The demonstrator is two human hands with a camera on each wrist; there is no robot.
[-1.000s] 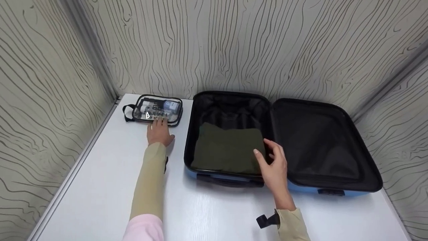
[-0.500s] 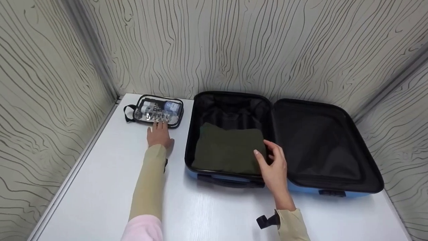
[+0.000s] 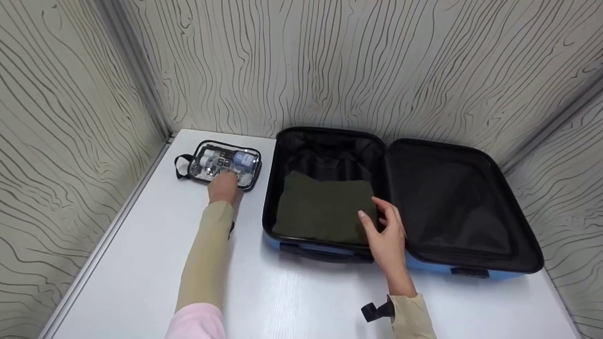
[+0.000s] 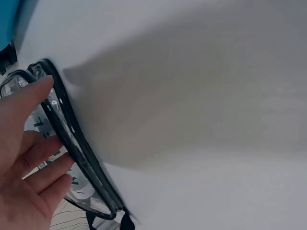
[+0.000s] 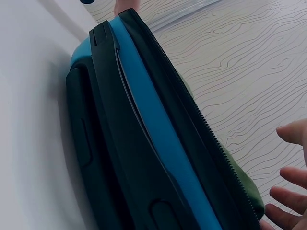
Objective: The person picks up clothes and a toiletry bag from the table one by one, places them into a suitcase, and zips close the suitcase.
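Observation:
A clear toiletry pouch (image 3: 258, 165) with black trim lies on the table left of the suitcase, small bottles showing inside. My left hand (image 3: 223, 187) grips its near edge; in the left wrist view the thumb sits at the zipped edge of the pouch (image 4: 79, 143), with the fingers (image 4: 50, 172) bent over its clear face. An open blue suitcase (image 3: 269, 197) with black lining holds a folded dark green garment (image 3: 325, 207). My right hand (image 3: 388, 235) hovers at the garment's right edge, fingers spread and loosely bent. In the right wrist view the fingers (image 5: 290, 196) stay beside the green cloth (image 5: 242, 177).
The suitcase lid (image 3: 452, 202) lies folded out to the right. A black carry handle (image 3: 327, 254) faces the near side. Patterned panels (image 3: 330, 61) enclose the white table (image 3: 282, 301) at the back and both sides.
The left hand's fingers have gone from lying flat on the pouch to bending over its near edge. The pouch has shifted slightly toward me. The right hand has stayed still.

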